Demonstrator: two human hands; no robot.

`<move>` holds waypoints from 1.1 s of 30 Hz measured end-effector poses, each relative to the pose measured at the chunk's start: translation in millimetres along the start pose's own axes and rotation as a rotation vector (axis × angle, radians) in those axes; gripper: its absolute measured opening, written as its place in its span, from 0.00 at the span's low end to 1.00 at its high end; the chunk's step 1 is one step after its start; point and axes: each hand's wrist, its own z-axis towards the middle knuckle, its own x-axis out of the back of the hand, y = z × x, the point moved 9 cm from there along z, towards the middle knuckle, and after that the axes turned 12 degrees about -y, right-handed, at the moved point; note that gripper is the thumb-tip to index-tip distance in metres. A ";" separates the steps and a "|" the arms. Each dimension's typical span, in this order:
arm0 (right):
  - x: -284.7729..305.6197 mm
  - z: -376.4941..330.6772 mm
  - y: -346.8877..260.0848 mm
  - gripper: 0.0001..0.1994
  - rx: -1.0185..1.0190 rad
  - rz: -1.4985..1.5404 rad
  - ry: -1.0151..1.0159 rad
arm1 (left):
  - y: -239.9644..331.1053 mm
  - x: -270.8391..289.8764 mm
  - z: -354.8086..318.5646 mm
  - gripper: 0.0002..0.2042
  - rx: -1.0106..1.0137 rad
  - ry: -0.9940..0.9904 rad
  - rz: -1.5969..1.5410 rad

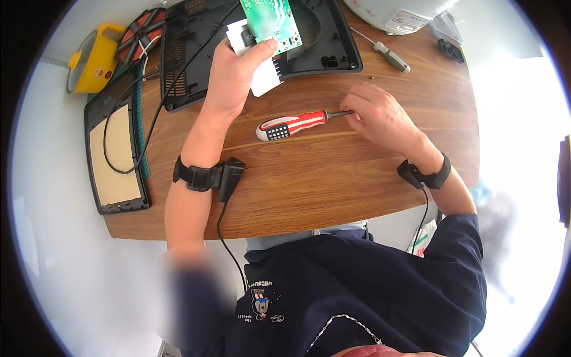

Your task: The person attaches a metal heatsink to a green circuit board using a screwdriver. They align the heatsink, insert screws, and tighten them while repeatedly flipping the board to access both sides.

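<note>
My left hand [233, 78] grips a green circuit board [286, 25] with a white finned heat sink [266, 77] attached, held up over a black plastic housing [202, 35]. Part of the board is blurred and its top runs out of the picture. Above the table, my right hand [380, 116] has its fingers closed round the metal shaft of a screwdriver [306, 121]. Its red and white handle, with a dark starred patch, points left. The screwdriver's tip is hidden by the fingers.
A second screwdriver [389, 56] with a grey handle lies at the back right, near a small screw [372, 77] and a white appliance [392, 15]. A black panel [116, 157] lies left, under a black cable [156, 122]. Behind it stand a yellow container [95, 62] and a red-black coil [140, 37].
</note>
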 end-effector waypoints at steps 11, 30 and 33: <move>-4.5 -0.2 27.2 0.08 -0.254 0.352 -0.094 | 2.7 -1.0 -0.4 0.15 -0.002 0.006 0.001; 1.1 -3.7 14.5 0.13 -0.046 0.186 -0.186 | 2.7 -3.1 -0.3 0.16 -0.013 -0.027 -0.005; 2.4 -3.4 18.4 0.14 -0.101 0.249 -0.291 | 3.9 -2.4 -0.7 0.15 -0.019 -0.023 0.007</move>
